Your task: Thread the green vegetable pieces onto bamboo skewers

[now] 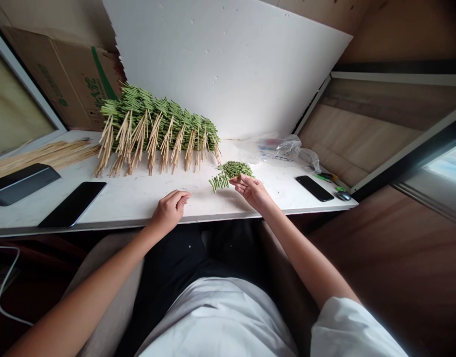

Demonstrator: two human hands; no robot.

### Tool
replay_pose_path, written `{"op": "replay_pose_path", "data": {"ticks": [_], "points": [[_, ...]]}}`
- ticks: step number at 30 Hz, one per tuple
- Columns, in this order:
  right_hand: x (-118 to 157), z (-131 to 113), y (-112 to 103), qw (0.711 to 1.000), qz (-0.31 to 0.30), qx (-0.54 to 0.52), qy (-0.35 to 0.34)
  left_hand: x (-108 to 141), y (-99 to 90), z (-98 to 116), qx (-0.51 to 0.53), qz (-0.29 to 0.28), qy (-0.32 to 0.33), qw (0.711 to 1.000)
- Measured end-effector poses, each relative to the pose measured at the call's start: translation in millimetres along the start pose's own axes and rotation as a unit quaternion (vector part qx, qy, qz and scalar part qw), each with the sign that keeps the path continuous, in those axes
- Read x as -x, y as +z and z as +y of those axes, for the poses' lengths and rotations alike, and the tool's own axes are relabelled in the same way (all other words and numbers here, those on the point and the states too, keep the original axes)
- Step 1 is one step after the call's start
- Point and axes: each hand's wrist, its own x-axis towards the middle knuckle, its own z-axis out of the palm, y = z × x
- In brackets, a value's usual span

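Observation:
My right hand pinches the end of a skewer threaded with short green bean pieces, which point to the left above the table. Just behind it lies a small pile of cut green pieces. My left hand is closed near the table's front edge, fingertips together; what it holds, if anything, is too small to make out. At the back left, a large stack of filled green skewers rests with its bare stick ends toward me.
Loose bare sticks, a dark device and a black tablet or phone lie at the left of the white table. Clear plastic bags, a black phone and a mouse-like object are at the right.

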Motion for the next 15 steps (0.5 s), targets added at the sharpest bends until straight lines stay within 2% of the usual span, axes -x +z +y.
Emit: {"op": "replay_pose_path", "data": {"ticks": [15], "points": [[1.3, 1.7, 2.2, 1.0, 0.025, 0.015, -0.008, -0.7, -0.4, 0.8, 0.004, -0.003, 0.004, 1.0]]}}
